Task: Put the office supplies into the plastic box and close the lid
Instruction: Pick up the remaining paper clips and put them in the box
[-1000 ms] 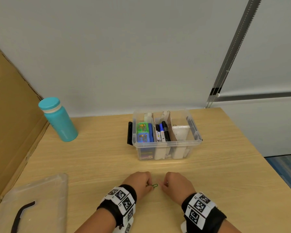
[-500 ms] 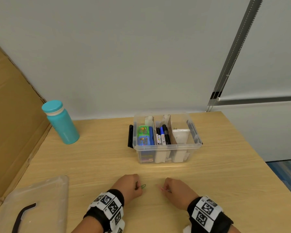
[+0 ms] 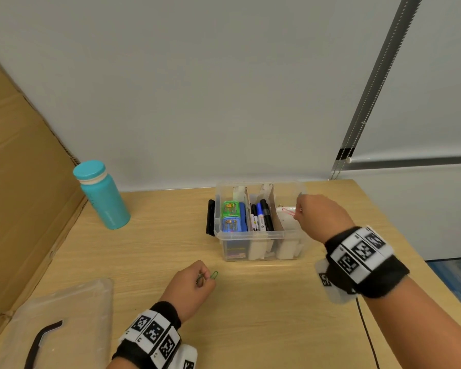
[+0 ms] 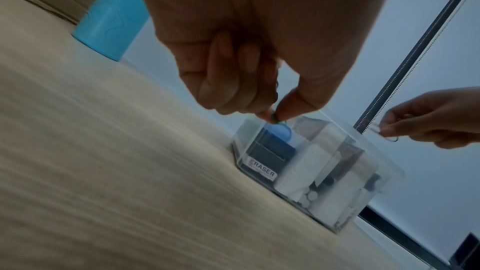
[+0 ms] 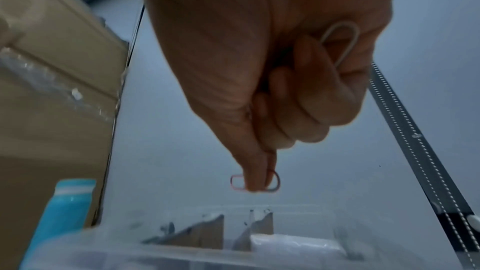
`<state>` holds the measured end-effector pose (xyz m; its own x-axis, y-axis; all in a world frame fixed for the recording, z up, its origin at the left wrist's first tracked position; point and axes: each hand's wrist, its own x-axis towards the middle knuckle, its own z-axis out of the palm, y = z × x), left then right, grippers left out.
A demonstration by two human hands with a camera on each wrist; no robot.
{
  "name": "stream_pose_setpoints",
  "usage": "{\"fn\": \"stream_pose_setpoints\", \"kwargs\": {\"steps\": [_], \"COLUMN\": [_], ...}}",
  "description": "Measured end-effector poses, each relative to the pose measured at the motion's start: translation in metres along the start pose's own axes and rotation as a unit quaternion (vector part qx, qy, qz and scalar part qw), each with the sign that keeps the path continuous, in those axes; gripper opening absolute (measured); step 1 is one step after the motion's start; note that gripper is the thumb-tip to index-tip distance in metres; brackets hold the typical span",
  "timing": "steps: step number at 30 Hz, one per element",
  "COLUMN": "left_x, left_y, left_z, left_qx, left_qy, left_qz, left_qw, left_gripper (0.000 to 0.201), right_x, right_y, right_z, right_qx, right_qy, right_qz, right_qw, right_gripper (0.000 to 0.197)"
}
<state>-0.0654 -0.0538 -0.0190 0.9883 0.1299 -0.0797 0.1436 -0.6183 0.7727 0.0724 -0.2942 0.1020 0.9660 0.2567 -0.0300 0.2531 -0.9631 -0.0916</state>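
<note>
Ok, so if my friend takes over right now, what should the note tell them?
Right hand pinches a pink paper clip above the right compartment of the plastic box; another clip sits in its palm.
Left hand pinches a green paper clip above the table.
Done: erasers and markers are boxed.
Left: drop the clips in, then fit the lid, which lies front-left.

The right hand [image 3: 320, 217] has left the table [image 3: 250, 315] in front of the person and gone up to the box [image 3: 261, 250], where it now hangs over the right compartment, pinching a pink clip [image 3: 288, 211] between thumb and forefinger. The left hand [image 3: 190, 287], with its green clip [image 3: 214, 275], has drawn back to the left, so the two hands are now well apart
</note>
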Motion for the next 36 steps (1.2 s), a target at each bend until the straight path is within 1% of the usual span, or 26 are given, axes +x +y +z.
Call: {"fn": "stream_pose_setpoints", "kwargs": {"steps": [1,3,8,9,11,12,14,16,17,18,20,21,22,23,25,26,28,30,33,36], "left_x": [0.000,0.001,-0.001,-0.001,-0.002,-0.002,-0.003,-0.004,-0.004,-0.005,-0.006,-0.006,-0.005,-0.002,0.006,0.011,0.025,0.043,0.076,0.109], "left_y": [0.001,0.002,0.002,0.001,0.000,-0.001,-0.004,-0.007,-0.007,-0.007,-0.004,0.000,0.006,0.015,0.036,0.048,0.076,0.105,0.146,0.176], "left_z": [-0.001,-0.002,-0.006,-0.007,-0.009,-0.009,-0.009,-0.007,-0.006,-0.005,-0.004,-0.004,-0.003,-0.002,0.001,0.004,0.011,0.019,0.036,0.055], "left_qx": [0.000,-0.001,-0.007,-0.009,-0.013,-0.012,-0.010,-0.014,-0.013,-0.011,-0.010,-0.010,-0.009,-0.005,0.018,0.040,0.098,0.162,0.256,0.345], "left_qy": [-0.001,-0.004,-0.004,0.000,0.006,0.007,0.004,0.000,-0.002,-0.006,-0.011,-0.015,-0.020,-0.027,-0.039,-0.045,-0.055,-0.056,-0.050,-0.064], "left_qz": [-0.002,-0.006,-0.012,-0.012,-0.012,-0.014,-0.019,-0.026,-0.027,-0.028,-0.025,-0.020,-0.012,-0.001,0.027,0.041,0.072,0.109,0.146,0.135], "left_qw": [1.000,1.000,1.000,1.000,1.000,1.000,1.000,1.000,1.000,1.000,1.000,1.000,1.000,1.000,0.999,0.997,0.991,0.979,0.954,0.927], "left_gripper": [0.009,0.010,0.011,0.010,0.010,0.010,0.010,0.011,0.011,0.010,0.011,0.011,0.012,0.012,0.012,0.011,0.007,0.008,0.016,0.027], "right_x": [0.010,0.027,0.057,0.060,0.064,0.063,0.060,0.050,0.043,0.035,0.018,0.010,0.002,-0.004,-0.013,-0.014,-0.013,-0.010,-0.007,-0.007], "right_y": [-0.003,-0.008,-0.016,-0.016,-0.014,-0.012,-0.007,0.001,0.006,0.011,0.024,0.031,0.037,0.042,0.048,0.048,0.046,0.045,0.044,0.045], "right_z": [0.004,0.011,0.027,0.030,0.036,0.037,0.038,0.038,0.039,0.041,0.048,0.056,0.065,0.074,0.094,0.102,0.114,0.122,0.128,0.131], "right_qx": [-0.038,-0.078,-0.075,-0.069,-0.053,-0.041,0.003,0.080,0.121,0.154,0.172,0.169,0.166,0.173,0.216,0.241,0.281,0.298,0.297,0.297], "right_qy": [-0.026,-0.065,-0.171,-0.185,-0.197,-0.201,-0.198,-0.157,-0.115,-0.053,0.102,0.164,0.196,0.198,0.170,0.166,0.184,0.207,0.225,0.235], "right_qz": [0.002,0.002,-0.006,-0.010,-0.015,-0.019,-0.032,-0.040,-0.041,-0.044,-0.042,-0.037,-0.029,-0.019,-0.015,-0.019,-0.022,-0.020,-0.022,-0.024], "right_qw": [0.999,0.995,0.982,0.980,0.979,0.979,0.980,0.984,0.985,0.986,0.979,0.971,0.966,0.965,0.961,0.956,0.942,0.932,0.928,0.925], "right_gripper": [0.016,0.018,0.026,0.024,0.013,0.011,0.022,0.018,0.019,0.020,0.021,0.025,0.032,0.039,0.048,0.049,0.049,0.048,0.050,0.060]}}
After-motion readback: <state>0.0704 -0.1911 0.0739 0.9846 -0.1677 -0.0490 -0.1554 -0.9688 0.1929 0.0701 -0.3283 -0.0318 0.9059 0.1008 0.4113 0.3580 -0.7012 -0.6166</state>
